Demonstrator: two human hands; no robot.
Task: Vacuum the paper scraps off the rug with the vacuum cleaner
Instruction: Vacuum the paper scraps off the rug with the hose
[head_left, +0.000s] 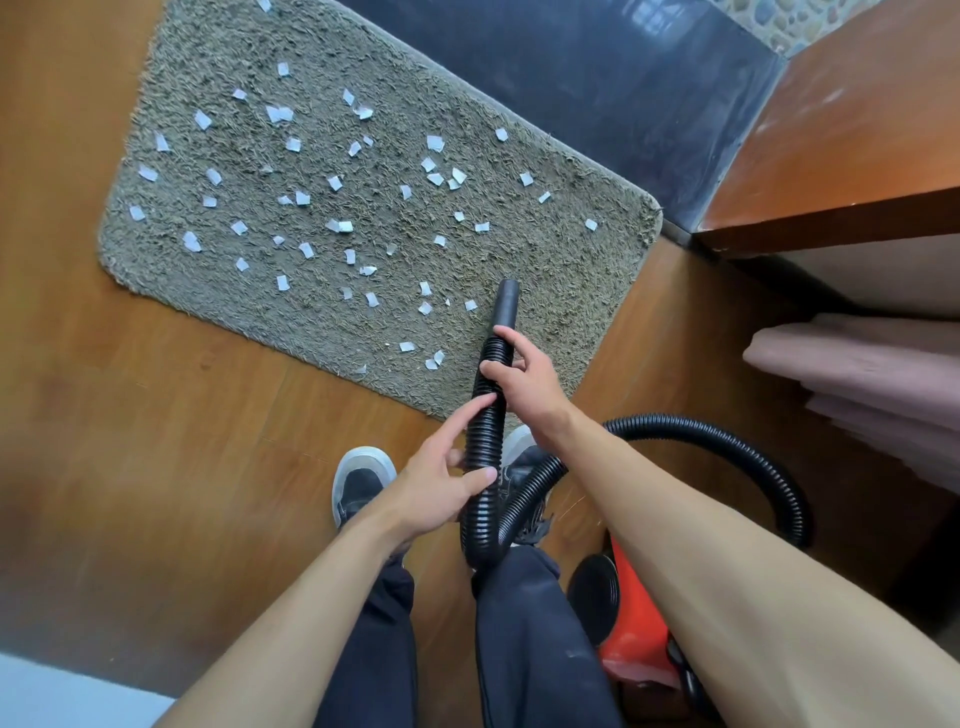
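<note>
A grey shaggy rug (561, 270) lies on the wooden floor, strewn with several white paper scraps (340, 226). A black ribbed vacuum hose (485, 426) runs up from between my legs, and its smooth nozzle (505, 306) hangs over the rug's near right part. My right hand (524, 382) grips the hose just below the nozzle. My left hand (441, 486) holds the hose lower down, thumb and fingers around it. The red vacuum cleaner body (631, 618) stands by my right leg.
The hose loops back to the right (727, 431) over the floor. A wooden table (852, 156) stands at the right, with folded pink cloth (862, 374) under it. Dark tiles (597, 88) border the rug's far side. My shoes (361, 483) stand at the rug's near edge.
</note>
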